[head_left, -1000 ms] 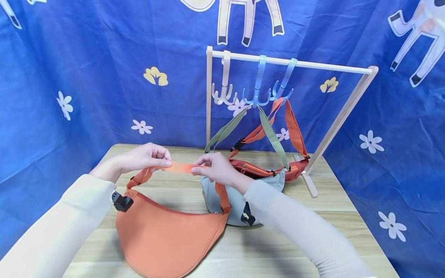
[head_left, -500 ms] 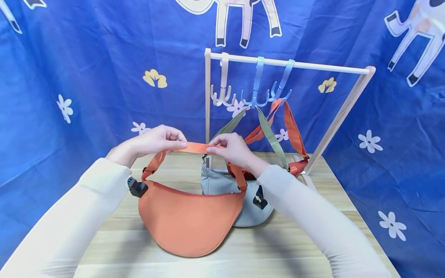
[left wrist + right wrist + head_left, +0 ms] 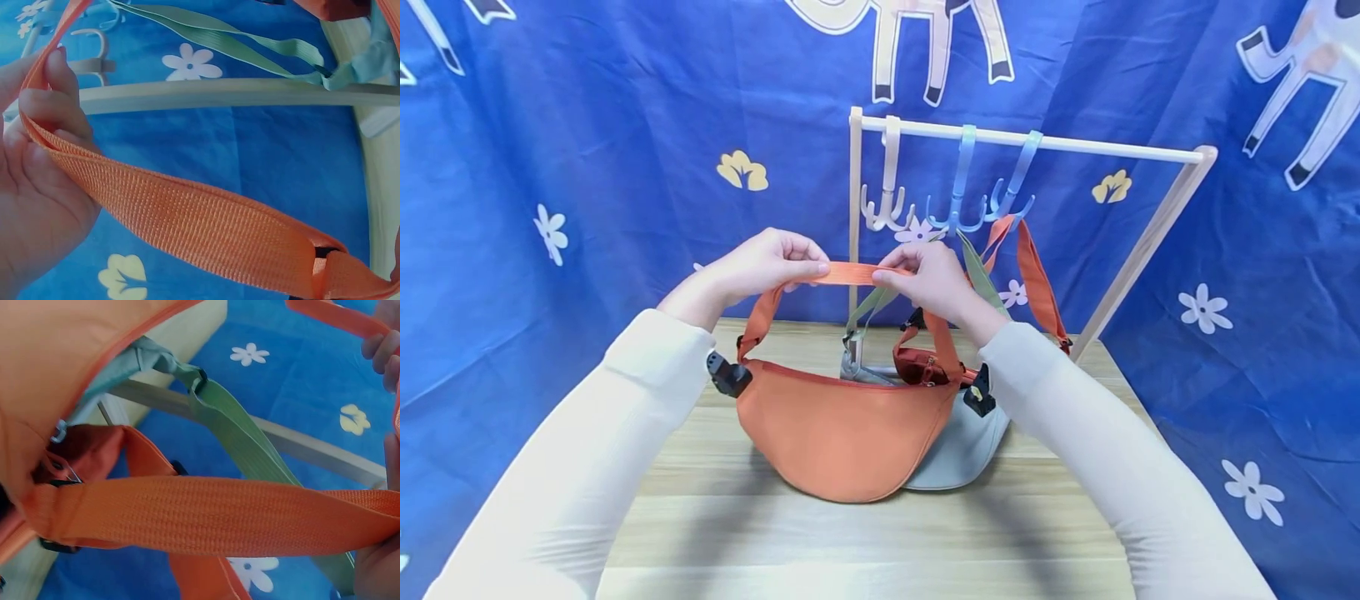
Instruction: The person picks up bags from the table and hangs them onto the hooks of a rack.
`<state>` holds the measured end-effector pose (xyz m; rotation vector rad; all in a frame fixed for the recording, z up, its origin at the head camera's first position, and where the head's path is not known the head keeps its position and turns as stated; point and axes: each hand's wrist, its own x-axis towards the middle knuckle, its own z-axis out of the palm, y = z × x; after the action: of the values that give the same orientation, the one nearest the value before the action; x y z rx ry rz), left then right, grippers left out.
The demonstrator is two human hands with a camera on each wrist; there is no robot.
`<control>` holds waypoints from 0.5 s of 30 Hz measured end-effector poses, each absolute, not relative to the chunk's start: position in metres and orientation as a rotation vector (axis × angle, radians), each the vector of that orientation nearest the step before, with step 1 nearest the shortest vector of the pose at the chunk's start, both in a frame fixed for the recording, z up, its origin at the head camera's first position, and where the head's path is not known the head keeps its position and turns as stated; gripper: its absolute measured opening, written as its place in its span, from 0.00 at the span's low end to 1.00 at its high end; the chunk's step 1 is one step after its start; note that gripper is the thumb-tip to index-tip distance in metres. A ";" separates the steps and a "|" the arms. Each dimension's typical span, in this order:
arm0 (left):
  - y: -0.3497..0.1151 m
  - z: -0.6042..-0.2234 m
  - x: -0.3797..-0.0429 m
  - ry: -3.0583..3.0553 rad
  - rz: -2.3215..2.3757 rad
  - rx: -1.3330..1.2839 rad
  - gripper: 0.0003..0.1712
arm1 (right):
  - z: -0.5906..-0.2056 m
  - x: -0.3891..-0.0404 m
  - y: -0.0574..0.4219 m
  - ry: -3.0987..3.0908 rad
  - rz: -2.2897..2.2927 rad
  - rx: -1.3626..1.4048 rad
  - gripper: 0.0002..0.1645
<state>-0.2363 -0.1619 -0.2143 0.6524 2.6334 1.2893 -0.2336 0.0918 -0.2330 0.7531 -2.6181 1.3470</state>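
An orange shoulder bag (image 3: 850, 433) hangs by its strap (image 3: 852, 273) between my two hands. My left hand (image 3: 775, 265) pinches the strap near its top left, thumb in front. On the other side my right hand (image 3: 928, 279) pinches it the same way, leaving a short flat stretch of webbing between them. In the left wrist view the strap (image 3: 187, 219) runs from the curled fingers down to a black buckle. The right wrist view shows the strap's other side (image 3: 206, 515) leading to the bag body (image 3: 69, 369).
Behind stands a rack with a white rail (image 3: 1075, 144). A white hook (image 3: 889, 179) and two blue hooks (image 3: 957, 183) hang on it. A grey-blue bag (image 3: 962, 446) with a green strap and a red bag (image 3: 917, 364) with an orange strap hang there, partly covered. Below is the wooden table (image 3: 880, 550).
Both hands have risen and moved right toward the rack, still pinching the strap. The orange bag has come up and right with them, now overlapping the grey-blue bag more.
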 end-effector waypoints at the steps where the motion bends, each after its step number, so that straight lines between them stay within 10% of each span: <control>1: -0.160 -0.213 -0.237 2.637 1.302 0.641 0.13 | -0.230 -0.234 0.093 -2.617 1.331 0.749 0.10; 15: -0.142 -0.199 -0.245 2.714 1.582 0.541 0.16 | -0.199 -0.247 0.090 -2.494 1.289 0.569 0.10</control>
<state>-0.2447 -0.1417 -0.1991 0.5411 2.7136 1.5823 -0.2466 0.0902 -0.1988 0.5691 -2.4941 1.2888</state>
